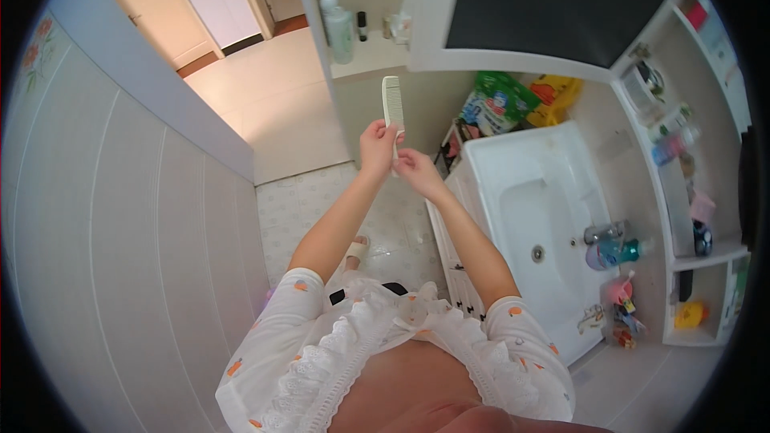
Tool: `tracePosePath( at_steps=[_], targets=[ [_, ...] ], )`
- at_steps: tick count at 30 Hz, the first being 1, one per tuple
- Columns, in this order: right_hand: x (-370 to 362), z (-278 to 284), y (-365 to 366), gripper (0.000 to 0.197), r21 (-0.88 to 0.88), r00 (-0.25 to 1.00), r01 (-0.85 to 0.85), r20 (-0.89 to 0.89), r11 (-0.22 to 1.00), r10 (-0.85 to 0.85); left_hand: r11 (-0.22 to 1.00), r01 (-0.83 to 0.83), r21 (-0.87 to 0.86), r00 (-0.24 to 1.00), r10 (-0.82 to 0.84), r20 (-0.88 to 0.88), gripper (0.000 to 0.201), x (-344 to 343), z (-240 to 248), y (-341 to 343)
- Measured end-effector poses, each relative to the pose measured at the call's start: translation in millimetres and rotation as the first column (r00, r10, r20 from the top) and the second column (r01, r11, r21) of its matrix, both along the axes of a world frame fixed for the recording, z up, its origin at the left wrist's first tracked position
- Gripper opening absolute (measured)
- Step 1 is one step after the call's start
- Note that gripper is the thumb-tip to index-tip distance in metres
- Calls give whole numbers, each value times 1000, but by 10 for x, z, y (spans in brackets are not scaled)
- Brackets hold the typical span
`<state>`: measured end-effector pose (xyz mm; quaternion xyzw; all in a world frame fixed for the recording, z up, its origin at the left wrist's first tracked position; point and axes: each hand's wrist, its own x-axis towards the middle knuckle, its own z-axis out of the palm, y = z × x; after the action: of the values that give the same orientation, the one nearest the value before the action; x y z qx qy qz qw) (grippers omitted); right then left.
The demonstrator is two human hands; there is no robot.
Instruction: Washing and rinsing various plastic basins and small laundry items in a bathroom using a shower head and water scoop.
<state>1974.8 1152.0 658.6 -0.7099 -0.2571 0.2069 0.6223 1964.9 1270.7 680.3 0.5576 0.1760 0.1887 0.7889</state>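
Observation:
A pale, cream-coloured comb [392, 100] stands nearly upright in front of me, its toothed end pointing away. My left hand [378, 147] is closed around its middle, with the thumb and fingers gripping it. At the comb's near end, my right hand [418, 171] pinches with curled fingers. The exact contact of those fingertips is small and partly hidden. Both arms reach forward from white short sleeves with an orange print.
To the right is a white washbasin [513, 252] with a tap [605, 231] and a blue bottle [613, 253]. A mirror-fronted cabinet [553, 8] hangs open-shelved beyond it. Green packaging [501, 100] sits behind the basin. Bottles [341, 36] stand on a ledge ahead; a tiled wall [136, 216] rises left.

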Motion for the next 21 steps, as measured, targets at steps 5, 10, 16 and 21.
tracePosePath(
  at_steps=[5, 10, 16, 21],
  targets=[
    [430, -183, 870, 24, 43, 923, 242, -318, 969, -216, 993, 53, 107, 993, -40, -114, 24, 308, -282, 903],
    [1302, -450, 1456, 21, -49, 878, 364, -316, 930, -360, 976, 218, -10, 924, -210, -319, 24, 407, -480, 1768],
    [2292, -1040, 2147, 16, 10, 651, 554, -629, 833, -425, 970, 234, -67, 911, -243, -333, 22, 401, -315, 2442],
    [2477, -1159, 2643, 15, -254, 451, 626, -654, 737, -608, 988, 119, -95, 915, -146, -376, 20, 141, -410, 2852]
  ],
)
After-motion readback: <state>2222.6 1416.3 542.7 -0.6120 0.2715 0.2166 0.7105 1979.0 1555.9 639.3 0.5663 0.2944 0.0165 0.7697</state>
